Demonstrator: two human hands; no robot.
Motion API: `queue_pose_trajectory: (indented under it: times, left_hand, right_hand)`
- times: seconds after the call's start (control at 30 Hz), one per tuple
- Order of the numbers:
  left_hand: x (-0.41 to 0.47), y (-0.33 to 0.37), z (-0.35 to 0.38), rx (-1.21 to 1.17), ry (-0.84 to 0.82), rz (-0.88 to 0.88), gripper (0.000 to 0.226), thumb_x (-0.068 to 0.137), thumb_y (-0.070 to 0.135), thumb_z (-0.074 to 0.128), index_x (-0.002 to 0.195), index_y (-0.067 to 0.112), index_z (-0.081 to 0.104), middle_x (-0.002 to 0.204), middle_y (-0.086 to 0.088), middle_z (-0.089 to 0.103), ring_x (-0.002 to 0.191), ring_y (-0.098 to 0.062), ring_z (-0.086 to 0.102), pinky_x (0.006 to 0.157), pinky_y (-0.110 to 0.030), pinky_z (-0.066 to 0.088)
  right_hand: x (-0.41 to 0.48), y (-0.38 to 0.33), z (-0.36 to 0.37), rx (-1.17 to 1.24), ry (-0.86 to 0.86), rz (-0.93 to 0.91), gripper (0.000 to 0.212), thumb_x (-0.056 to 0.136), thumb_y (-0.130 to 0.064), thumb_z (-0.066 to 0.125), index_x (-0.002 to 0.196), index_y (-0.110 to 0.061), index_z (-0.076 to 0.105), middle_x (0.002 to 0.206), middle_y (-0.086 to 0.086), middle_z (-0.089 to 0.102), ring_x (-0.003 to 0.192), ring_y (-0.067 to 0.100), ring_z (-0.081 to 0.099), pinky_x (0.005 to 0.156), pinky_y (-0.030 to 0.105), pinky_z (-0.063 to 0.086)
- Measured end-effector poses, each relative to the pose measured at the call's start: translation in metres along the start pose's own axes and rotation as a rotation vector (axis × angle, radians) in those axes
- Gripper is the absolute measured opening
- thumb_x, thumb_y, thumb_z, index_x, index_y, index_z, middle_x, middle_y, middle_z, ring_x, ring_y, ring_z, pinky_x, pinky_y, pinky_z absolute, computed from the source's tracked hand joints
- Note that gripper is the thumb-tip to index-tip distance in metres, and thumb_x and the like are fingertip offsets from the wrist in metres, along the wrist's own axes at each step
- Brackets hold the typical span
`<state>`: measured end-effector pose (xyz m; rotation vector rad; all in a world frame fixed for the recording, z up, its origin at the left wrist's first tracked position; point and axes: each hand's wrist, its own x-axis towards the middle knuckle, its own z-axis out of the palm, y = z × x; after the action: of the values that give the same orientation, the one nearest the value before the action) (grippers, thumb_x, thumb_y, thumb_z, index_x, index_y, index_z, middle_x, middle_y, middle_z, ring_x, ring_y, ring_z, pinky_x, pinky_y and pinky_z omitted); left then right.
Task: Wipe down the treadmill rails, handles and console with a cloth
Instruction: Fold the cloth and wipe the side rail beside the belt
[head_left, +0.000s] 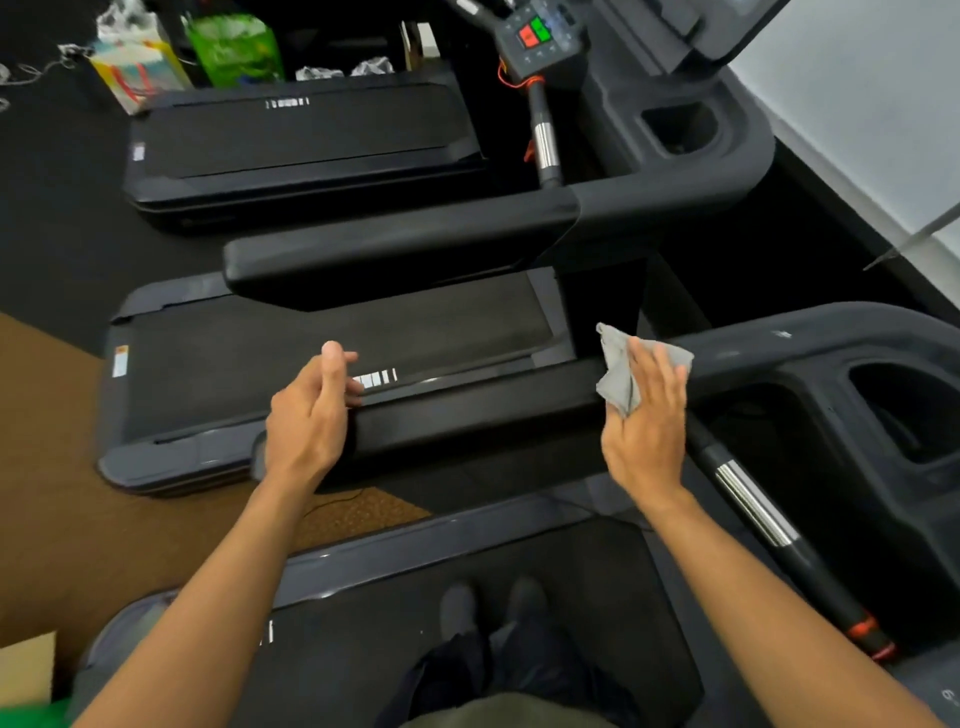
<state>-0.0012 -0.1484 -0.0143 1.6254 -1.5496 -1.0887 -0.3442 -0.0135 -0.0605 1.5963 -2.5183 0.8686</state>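
I stand on the belt (467, 597) of a black treadmill, shoes (491, 605) visible below, facing its left side rail (467, 421), a broad padded black arm running across my view at about waist level. The rail surface looks matte and dark, with a dull sheen along its upper edge. The cloth (618, 369) is small, grey and crumpled, with one corner sticking up and another hanging down toward the rail. My right hand (647, 426) holds it: the cloth is tucked under the palm and fingers, which lie fairly straight and close together, thumb side pinning the fabric; it sits at the rail's right end, where the rail meets the console housing (831, 374). Whether the cloth actually presses on the rail I cannot tell. My left hand (309, 415) is empty, edge-on over the rail's left part, fingers loosely curled and half open, thumb up; contact with the rail is unclear. Right of me a handle bar (748, 499) with a chrome sensor section and an orange ring near its end slopes down. A second treadmill (322, 364) lies beyond the rail, with white belt marks and a small sticker at its corner, neither readable. Further back, a console panel (540, 36) shows red and green buttons; the legends are too blurred to read.
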Motion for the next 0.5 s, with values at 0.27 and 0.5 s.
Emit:
queue_pose_trajectory:
  times: [0.27, 0.5]
  left_hand:
    - [0.006, 0.013, -0.018, -0.349, -0.046, -0.137, 0.070, 0.101, 0.071, 0.035, 0.117, 0.015, 0.075, 0.098, -0.020, 0.077, 0.096, -0.037, 0.075, 0.090, -0.051, 0.059]
    - [0.013, 0.004, -0.037, -0.324, -0.013, -0.245, 0.062, 0.102, 0.066, 0.041, 0.110, 0.017, 0.078, 0.094, -0.012, 0.079, 0.095, -0.030, 0.077, 0.103, -0.055, 0.053]
  right_hand:
    - [-0.072, -0.180, 0.064, -0.047, -0.264, -0.436, 0.079, 0.088, -0.031, 0.049, 0.164, -0.019, 0.028, 0.170, 0.007, 0.025, 0.159, 0.036, 0.016, 0.127, 0.058, 0.013]
    - [-0.077, -0.217, 0.088, -0.130, -0.289, -0.782, 0.082, 0.097, -0.029, 0.056, 0.166, -0.016, 0.015, 0.173, 0.011, 0.017, 0.158, 0.037, 0.020, 0.128, 0.053, 0.014]
